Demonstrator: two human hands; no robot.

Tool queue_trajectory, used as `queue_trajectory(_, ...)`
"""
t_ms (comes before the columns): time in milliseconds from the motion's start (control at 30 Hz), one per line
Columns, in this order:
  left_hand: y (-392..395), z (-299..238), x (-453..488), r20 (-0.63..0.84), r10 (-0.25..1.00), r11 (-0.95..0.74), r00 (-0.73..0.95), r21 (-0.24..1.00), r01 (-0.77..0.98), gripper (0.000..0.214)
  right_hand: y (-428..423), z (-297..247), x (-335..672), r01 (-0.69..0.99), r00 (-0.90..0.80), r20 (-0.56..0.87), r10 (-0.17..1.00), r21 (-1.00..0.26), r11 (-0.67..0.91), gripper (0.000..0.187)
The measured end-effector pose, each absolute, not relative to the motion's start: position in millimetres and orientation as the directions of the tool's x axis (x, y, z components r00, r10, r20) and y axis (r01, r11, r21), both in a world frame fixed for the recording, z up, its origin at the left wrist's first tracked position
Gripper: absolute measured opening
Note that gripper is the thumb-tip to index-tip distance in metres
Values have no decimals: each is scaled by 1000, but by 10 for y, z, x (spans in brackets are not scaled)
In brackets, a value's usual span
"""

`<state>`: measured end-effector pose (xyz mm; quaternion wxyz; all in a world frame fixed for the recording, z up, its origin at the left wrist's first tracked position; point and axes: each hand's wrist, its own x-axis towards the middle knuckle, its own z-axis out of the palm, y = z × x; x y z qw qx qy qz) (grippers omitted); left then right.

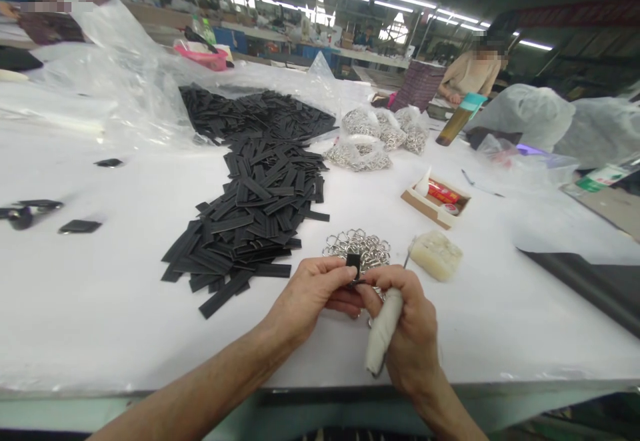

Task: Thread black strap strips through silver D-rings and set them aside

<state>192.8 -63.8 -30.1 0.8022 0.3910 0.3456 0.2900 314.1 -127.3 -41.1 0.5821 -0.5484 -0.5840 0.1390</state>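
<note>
Okay, my left hand (313, 294) is pinched shut on a small black strip (353, 264), held over the near tabletop (100, 294). My right hand (410, 324) is curled round a white-wrapped tool (383, 331), fingertips meeting the strip. It looks light, thin and bendy; grip its flat faces. Metal rings (357, 244) lie just beyond, strip pile (255, 221) far left.

tabletop (100, 294) white | centre: black strips (255, 207) piled | near edge: loose metal rings (357, 246), pale block (436, 254) | far side: bagged rings (373, 137), open box (435, 201), plastic sheet (115, 87)
</note>
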Motion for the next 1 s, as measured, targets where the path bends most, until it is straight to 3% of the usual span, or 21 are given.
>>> queue_trajectory(200,-652,-276,1897,-225,745,427,628,884,-189,32,-1234,-266,3079,211,447,209,869,-969,125,13)
queue_trajectory(367,-664,-206,1906,-227,743,382,629,916,-122,17,-1213,-241,3133,26,443,59,895,-998,53,17)
queue_trajectory(1000,-672,-206,1930,-316,751,433,580,899,-70,23,-1152,-213,3117,-46,443,14,897,-998,39,16)
